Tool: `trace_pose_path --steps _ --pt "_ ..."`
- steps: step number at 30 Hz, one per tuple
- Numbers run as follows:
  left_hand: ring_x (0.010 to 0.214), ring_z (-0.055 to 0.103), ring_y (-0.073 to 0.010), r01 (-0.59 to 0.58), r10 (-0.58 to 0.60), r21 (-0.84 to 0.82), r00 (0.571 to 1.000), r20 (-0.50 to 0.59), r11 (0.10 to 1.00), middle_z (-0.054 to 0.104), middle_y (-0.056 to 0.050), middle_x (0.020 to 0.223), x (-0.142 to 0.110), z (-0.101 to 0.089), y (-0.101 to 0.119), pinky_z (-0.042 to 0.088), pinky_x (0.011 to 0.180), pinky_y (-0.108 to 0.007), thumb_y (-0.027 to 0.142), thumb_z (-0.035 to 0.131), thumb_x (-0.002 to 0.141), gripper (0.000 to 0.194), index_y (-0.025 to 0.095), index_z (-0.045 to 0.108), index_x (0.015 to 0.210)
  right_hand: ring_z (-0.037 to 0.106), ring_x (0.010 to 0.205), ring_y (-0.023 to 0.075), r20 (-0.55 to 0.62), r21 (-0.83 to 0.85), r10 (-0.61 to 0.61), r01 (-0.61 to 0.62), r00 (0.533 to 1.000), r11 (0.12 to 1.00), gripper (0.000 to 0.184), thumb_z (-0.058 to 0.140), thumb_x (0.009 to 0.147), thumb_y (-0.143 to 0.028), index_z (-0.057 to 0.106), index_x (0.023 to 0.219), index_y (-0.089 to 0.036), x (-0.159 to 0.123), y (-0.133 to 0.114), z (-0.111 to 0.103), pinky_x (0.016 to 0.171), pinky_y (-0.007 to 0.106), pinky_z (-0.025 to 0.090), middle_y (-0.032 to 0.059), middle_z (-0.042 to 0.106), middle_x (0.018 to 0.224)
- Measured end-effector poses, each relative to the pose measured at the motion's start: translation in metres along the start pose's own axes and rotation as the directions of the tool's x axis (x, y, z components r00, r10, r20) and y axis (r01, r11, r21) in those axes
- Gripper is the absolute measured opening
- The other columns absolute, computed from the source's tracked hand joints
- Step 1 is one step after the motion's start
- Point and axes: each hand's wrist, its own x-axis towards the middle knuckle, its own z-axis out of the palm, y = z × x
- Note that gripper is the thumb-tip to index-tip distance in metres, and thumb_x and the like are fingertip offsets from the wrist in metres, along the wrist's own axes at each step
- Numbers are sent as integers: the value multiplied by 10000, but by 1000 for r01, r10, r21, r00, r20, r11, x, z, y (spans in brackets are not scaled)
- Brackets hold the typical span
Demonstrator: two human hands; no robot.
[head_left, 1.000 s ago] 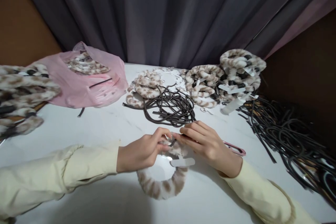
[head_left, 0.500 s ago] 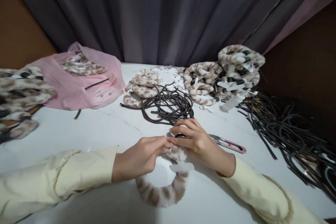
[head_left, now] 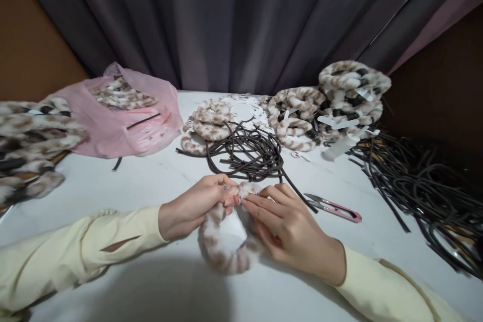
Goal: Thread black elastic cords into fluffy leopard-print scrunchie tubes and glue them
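Observation:
A furry white ring with brown spots hangs between my hands, just over the table. My left hand pinches its upper left part with thumb and fingers. Around the upper right end, my right hand is closed, its fingertips pressed against the fur close to the left fingertips. Fingers hide the place where the ring's ends meet. Behind the hands lies a tangle of dark cords, one strand reaching right. Pink-handled thread snips rest to the right of my right hand.
A pink plastic bag with furry pieces stands at back left, beside a furry stack. More furry rings lie behind the cords. At right are a furry pile, a white bottle and a black cord heap.
Both hands have shifted their hold, and the ring has risen slightly away from me. The white tab on the ring is now out of sight. A cord strand shows beside the snips.

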Motion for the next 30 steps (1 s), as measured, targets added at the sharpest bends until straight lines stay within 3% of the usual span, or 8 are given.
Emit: trace_pose_path --steps 6,13,15,17,20,26,28,30 --pt "448 428 -33 35 -39 -189 999 -21 981 477 41 554 4 -2 7 357 434 -121 -70 463 547 237 123 513 676 542 783 220 12 -180 125 -121 992 976 332 404 846 -110 576 1128 -75 -5 3 16 636 383 466 150 651 1072" --pt "451 369 -23 160 -151 -299 987 54 941 448 42 541 2 1 16 340 416 -103 -77 453 501 211 122 474 566 489 1175 217 76 108 268 -275 960 955 389 386 877 -123 460 1258 -95 -3 7 18 961 359 431 147 526 1275" --pt "461 359 -29 176 -154 -302 983 97 937 431 46 525 1 1 15 349 423 -107 -77 473 492 213 129 464 546 549 1086 198 122 242 318 -339 940 909 344 394 887 -147 500 1214 -138 1 8 17 886 318 467 120 598 1161" --pt "469 355 -32 189 -158 -308 980 122 932 417 50 527 1 1 14 349 426 -112 -80 485 477 229 136 457 548 612 825 163 188 335 398 -439 898 834 271 419 887 -179 571 1111 -155 4 9 15 709 257 491 74 662 937" --pt "452 340 -20 182 -152 -295 981 120 938 413 54 548 2 0 10 317 416 -117 -75 489 465 243 133 453 588 515 561 109 244 416 530 -582 812 699 218 485 866 -242 630 992 -141 5 12 16 527 203 410 20 637 706" --pt "421 380 -43 -110 112 -51 992 52 993 465 52 538 -1 1 3 306 436 -159 79 514 656 113 151 441 705 406 519 87 323 435 532 -622 783 651 238 496 855 -279 686 805 -145 6 6 19 493 196 314 -15 568 595" --pt "423 392 -66 -269 266 168 963 42 948 471 59 539 -3 1 1 314 441 -181 195 511 762 75 170 442 782 368 509 79 339 447 526 -625 780 640 247 500 851 -278 668 733 -142 8 2 17 487 195 294 -31 503 549" --pt "457 427 -86 -401 409 388 910 65 830 497 53 577 -4 0 -1 330 465 -199 245 491 811 88 187 434 845 338 485 70 364 489 529 -640 767 592 264 507 848 -289 633 672 -139 9 -1 13 469 193 275 -44 436 508"
